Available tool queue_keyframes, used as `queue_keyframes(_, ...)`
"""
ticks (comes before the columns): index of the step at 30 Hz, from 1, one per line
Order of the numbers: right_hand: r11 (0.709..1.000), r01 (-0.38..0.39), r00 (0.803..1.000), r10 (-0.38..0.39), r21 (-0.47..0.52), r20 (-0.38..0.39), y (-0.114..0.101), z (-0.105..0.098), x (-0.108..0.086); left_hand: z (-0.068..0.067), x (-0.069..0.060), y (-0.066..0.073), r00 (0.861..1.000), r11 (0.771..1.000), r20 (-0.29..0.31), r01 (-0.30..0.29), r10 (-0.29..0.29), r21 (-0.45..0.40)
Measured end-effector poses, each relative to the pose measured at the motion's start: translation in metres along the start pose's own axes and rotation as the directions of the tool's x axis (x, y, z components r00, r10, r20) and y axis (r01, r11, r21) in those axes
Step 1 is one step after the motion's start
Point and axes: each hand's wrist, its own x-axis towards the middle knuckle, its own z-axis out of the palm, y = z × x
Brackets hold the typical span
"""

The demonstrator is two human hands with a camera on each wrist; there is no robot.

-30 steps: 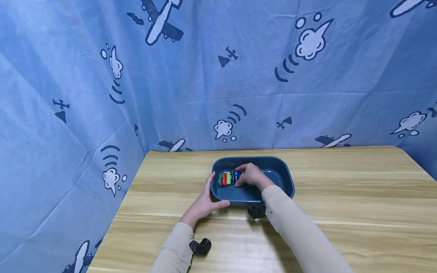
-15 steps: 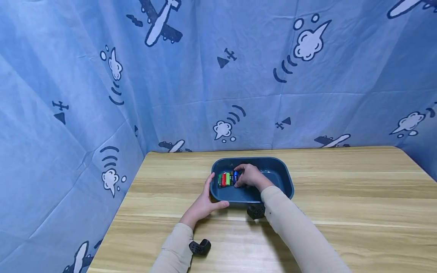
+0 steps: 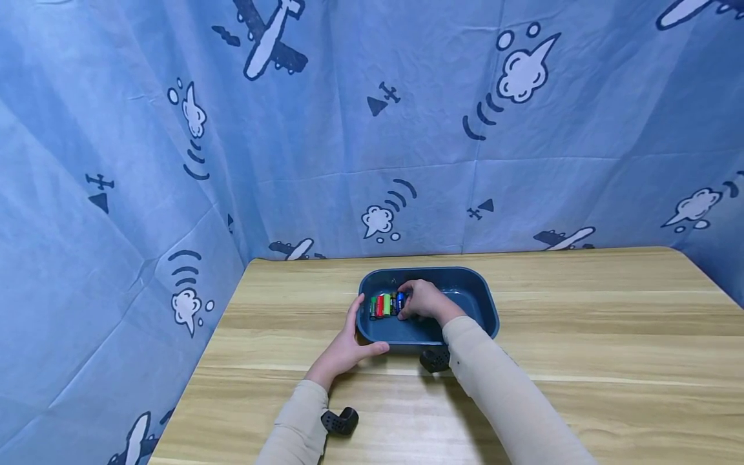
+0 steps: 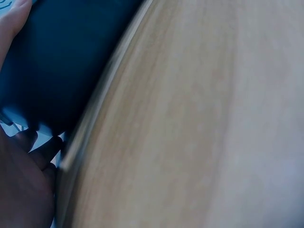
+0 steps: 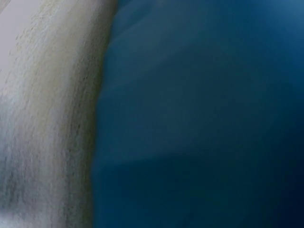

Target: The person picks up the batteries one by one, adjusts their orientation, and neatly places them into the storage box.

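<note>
In the head view, a dark blue plastic tub (image 3: 415, 334) stands on the table with several batteries lying side by side at its left. From the left they run dark green (image 3: 373, 308), red (image 3: 380, 306), light green (image 3: 387, 304), black (image 3: 393, 303) and blue. My right hand (image 3: 426, 300) reaches into the tub and pinches the blue battery (image 3: 400, 302) at its two ends with thumb and finger. Spread round the tub's left front corner, my left hand (image 3: 343, 349) touches the outer wall with straight thumb and fingers. The right wrist view shows neither hand nor batteries.
A wooden table (image 3: 610, 323) bears the tub. Blue curtains (image 3: 325, 129) with printed planes hang behind and to the left. Black wrist devices (image 3: 340, 421) sit on both wrists. The tub's right part lies beneath the right forearm.
The whole head view shifts very slightly to the left. Both hands, the tub and the row of batteries keep nearly the same places, and the right fingers stay on the blue battery.
</note>
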Motion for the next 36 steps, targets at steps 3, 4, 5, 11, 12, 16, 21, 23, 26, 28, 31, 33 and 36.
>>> queue_keyframes(3, 1.000, 0.002, 1.000, -0.002, 0.006, -0.002, 0.000, 0.000, 0.000, 0.000, 0.001, -0.001, 1.000, 1.000, -0.003, 0.004, -0.004, 0.000)
queue_keyframes(4, 1.000, 0.001, 1.000, -0.001, 0.009, -0.001, 0.000, 0.000, 0.000, 0.000, 0.001, -0.001, 1.000, 1.000, -0.003, 0.004, -0.004, -0.001)
queue_keyframes(5, 1.000, 0.004, 1.000, -0.004, 0.007, -0.001, 0.000, 0.000, 0.000, 0.001, 0.000, -0.001, 1.000, 1.000, -0.003, 0.006, -0.006, -0.001)
queue_keyframes(11, 1.000, 0.006, 1.000, -0.006, 0.017, 0.003, 0.000, -0.001, 0.000, 0.001, 0.001, 0.000, 1.000, 1.000, -0.002, 0.013, -0.013, 0.008)
queue_keyframes(12, 1.000, 0.005, 1.000, -0.005, 0.021, 0.004, 0.000, -0.001, 0.000, 0.001, 0.001, 0.000, 1.000, 1.000, -0.003, 0.011, -0.011, 0.009)
queue_keyframes(16, 0.999, 0.016, 1.000, -0.017, 0.029, 0.018, 0.004, -0.005, -0.003, 0.003, 0.002, 0.000, 1.000, 1.000, 0.012, -0.002, 0.002, 0.004)
queue_keyframes(21, 0.997, 0.026, 0.997, -0.030, 0.067, 0.071, 0.006, -0.015, -0.013, 0.002, 0.004, -0.001, 0.999, 1.000, 0.037, -0.015, 0.015, 0.006)
queue_keyframes(23, 0.997, 0.029, 0.996, -0.035, 0.078, 0.079, 0.006, -0.023, -0.018, 0.001, 0.005, -0.001, 0.999, 1.000, 0.036, -0.020, 0.019, 0.012)
queue_keyframes(26, 0.996, 0.061, 0.996, -0.066, 0.070, 0.066, 0.006, -0.038, -0.027, -0.001, 0.007, -0.001, 0.999, 1.000, 0.028, -0.022, 0.022, 0.019)
queue_keyframes(28, 0.994, 0.087, 0.994, -0.091, 0.066, 0.059, 0.007, -0.047, -0.033, -0.004, 0.006, -0.002, 1.000, 0.999, 0.023, -0.020, 0.019, 0.029)
queue_keyframes(31, 0.987, 0.143, 0.988, -0.146, 0.069, 0.052, 0.009, -0.063, -0.043, -0.012, 0.005, -0.002, 0.999, 0.999, 0.025, -0.025, 0.024, 0.048)
queue_keyframes(33, 0.978, 0.186, 0.981, -0.190, 0.090, 0.041, 0.013, -0.075, -0.048, -0.022, 0.005, 0.000, 0.999, 0.998, 0.031, -0.036, 0.034, 0.044)
queue_keyframes(36, 0.960, 0.236, 0.971, -0.237, 0.152, -0.017, 0.023, -0.096, -0.054, -0.045, 0.006, 0.006, 0.997, 0.997, 0.024, -0.071, 0.070, 0.036)
